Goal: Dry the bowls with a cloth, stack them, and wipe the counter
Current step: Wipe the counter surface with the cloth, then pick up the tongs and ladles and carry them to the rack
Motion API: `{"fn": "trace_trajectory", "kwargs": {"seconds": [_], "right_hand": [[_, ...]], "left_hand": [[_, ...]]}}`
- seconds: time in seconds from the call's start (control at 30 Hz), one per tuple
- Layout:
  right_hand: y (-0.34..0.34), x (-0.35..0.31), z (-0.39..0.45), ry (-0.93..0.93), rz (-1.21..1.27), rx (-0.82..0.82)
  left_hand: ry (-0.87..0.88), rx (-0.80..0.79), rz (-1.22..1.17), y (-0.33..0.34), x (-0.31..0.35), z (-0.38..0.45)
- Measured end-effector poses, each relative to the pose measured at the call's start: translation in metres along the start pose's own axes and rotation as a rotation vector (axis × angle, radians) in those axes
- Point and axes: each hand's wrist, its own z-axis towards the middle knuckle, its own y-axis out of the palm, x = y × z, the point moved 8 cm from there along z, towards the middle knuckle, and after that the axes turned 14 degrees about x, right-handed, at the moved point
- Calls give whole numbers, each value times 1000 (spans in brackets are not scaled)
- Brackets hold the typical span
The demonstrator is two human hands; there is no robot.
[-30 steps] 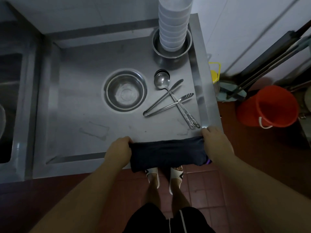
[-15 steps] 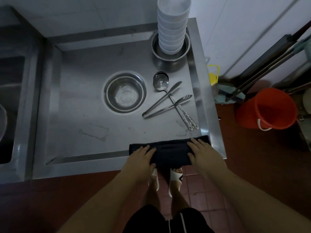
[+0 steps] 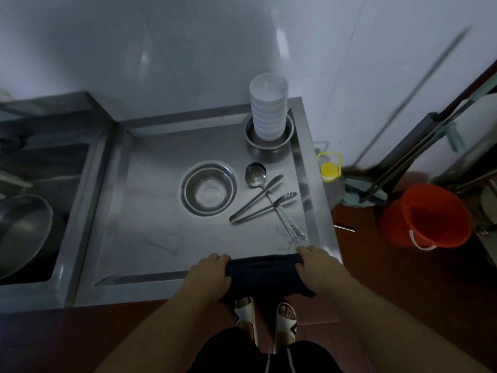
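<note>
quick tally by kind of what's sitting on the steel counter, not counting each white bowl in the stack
stack of white bowls: 1
metal bowls: 2
ladle: 1
tongs: 1
dark cloth: 1
total: 6
The long handles crossing the tongs are blurred, so they may hide another utensil.

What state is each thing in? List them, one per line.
White bowls: stacked upright inside a metal bowl.
Steel bowl: upright, empty, alone.
Ladle: lying flat, crossing the tongs.
Dark cloth: folded, draped over the counter edge.
Left hand: gripping the cloth.
Right hand: gripping the cloth.
Red bucket: upright on the floor.
</note>
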Motion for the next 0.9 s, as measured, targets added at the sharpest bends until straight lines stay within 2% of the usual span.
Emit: {"fn": "trace_trajectory", "kwargs": {"seconds": [0.17, 0.4, 0.63, 0.9], "right_hand": [[-34, -3, 20, 32, 43, 77], [-51, -17, 64, 161, 129, 113], [-47, -30, 99, 302, 225, 101], [-35, -33, 123, 336, 220, 151]], "left_hand": [[30, 85, 15, -34, 14, 18], [70, 108, 6, -52, 21, 71], [62, 122, -87, -65, 11, 121], [73, 92, -74, -58, 8, 165]]}}
